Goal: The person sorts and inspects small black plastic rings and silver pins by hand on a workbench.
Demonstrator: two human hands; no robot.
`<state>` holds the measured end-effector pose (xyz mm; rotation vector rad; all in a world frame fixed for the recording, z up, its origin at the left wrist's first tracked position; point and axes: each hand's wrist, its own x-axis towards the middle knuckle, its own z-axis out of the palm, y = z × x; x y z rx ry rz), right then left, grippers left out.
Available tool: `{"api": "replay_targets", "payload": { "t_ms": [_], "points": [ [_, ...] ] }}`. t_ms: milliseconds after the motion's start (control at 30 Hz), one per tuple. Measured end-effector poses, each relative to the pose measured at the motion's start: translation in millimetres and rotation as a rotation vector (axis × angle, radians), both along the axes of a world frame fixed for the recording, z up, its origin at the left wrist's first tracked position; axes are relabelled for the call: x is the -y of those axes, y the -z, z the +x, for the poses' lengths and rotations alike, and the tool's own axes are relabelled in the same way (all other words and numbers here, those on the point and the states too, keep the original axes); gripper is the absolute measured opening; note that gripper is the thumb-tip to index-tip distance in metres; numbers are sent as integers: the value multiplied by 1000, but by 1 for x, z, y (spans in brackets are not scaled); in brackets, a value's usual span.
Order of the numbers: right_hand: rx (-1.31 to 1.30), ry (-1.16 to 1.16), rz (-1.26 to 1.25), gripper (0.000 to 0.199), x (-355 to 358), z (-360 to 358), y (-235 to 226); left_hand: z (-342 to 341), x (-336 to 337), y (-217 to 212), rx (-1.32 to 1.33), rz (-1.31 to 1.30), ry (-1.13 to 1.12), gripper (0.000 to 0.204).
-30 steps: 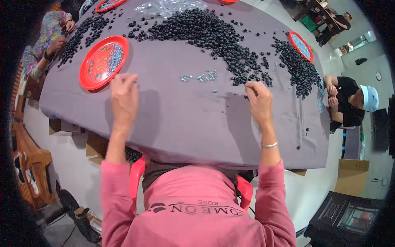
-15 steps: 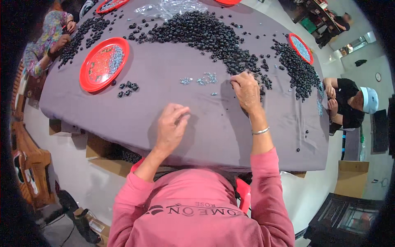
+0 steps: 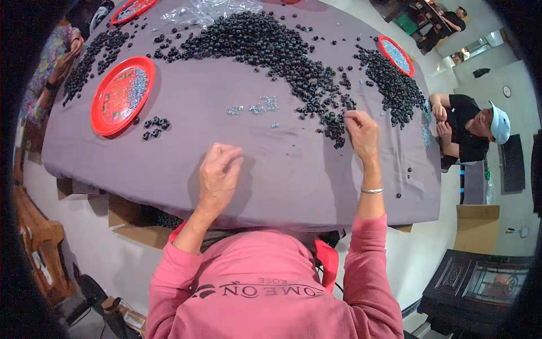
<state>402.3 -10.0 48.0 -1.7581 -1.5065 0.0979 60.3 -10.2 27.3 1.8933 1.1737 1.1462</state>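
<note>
Pale floor (image 3: 84,226) reflects light softly. Right side: light wall (image 3: 491,79) carries a round clock (image 3: 506,91) — dark flat panel (image 3: 512,163) below. Brown wooden furniture (image 3: 44,234) stands at left; dark cabinet (image 3: 477,288) sits lower right, cardboard box (image 3: 477,227) beyond it — loaded shelving (image 3: 427,24) at upper right.

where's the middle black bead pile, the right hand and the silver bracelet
Middle black bead pile (image 3: 259,44): head view, on densely heaped beads.
Right hand (image 3: 365,134): head view, on the back of the hand.
Silver bracelet (image 3: 372,191): head view, on the band.
</note>
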Motion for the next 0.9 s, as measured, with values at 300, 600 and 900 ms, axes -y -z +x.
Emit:
{"api": "replay_targets", "payload": {
  "t_ms": [300, 600, 900],
  "points": [
    [317, -120, -133, 16, -15, -23, -11, -9, 9, -7, 27, 22, -17, 15],
    [308, -128, -219, 22, -19, -49, -13, -24, 14, -7, 40, 0, -24, 15],
    [475, -56, -201, 26, -6, -74, -7, -41, 20, -5, 57, -53, -4, 17]
  ]
}}
